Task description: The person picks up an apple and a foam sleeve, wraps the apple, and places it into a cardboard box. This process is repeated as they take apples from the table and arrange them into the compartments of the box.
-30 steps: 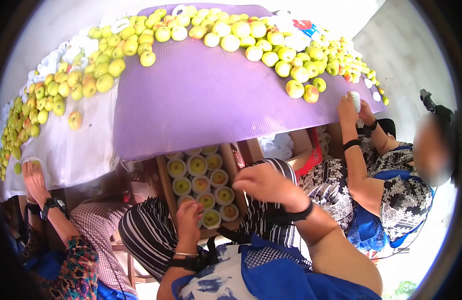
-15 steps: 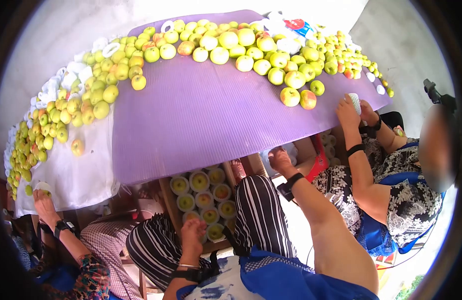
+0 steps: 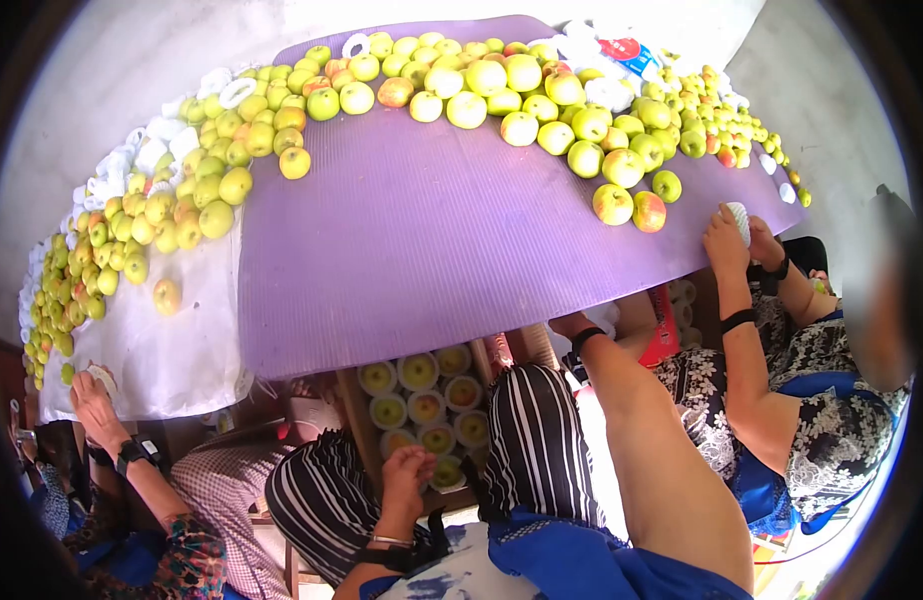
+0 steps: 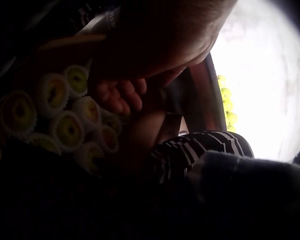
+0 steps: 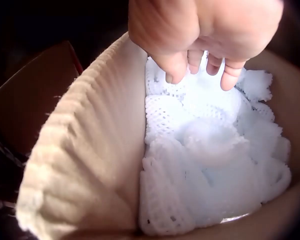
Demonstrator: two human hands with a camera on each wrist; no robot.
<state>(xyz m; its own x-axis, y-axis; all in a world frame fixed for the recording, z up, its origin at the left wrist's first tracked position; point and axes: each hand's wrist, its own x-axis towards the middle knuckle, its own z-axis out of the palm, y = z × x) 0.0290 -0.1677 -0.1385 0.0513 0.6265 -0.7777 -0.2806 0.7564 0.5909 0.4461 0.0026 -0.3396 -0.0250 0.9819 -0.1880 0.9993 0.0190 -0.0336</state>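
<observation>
My left hand (image 3: 407,472) hovers by the near edge of a cardboard box of apples, fingers loosely curled around nothing. The left wrist view shows those fingers (image 4: 121,96) close over the apples (image 4: 67,131), each in a white foam net. My right hand (image 5: 207,30) reaches down into a cardboard carton (image 5: 97,125) heaped with white foam fruit nets (image 5: 205,155). Its thumb and fingers point downward, spread apart, with the tips right at the nets. In the head view the purple table edge partly hides this right hand.
Loose yellow-green apples (image 3: 467,110) line the far side of the purple-covered table (image 3: 412,240). A person on the right (image 3: 727,245) handles a foam net; another person's hand (image 3: 97,405) is at the left table edge. My striped knees (image 3: 542,430) flank the apple box.
My right hand has moved from above the apple box rightward and forward into the carton of foam nets. The left hand stays near the apple box. The head view has shifted slightly.
</observation>
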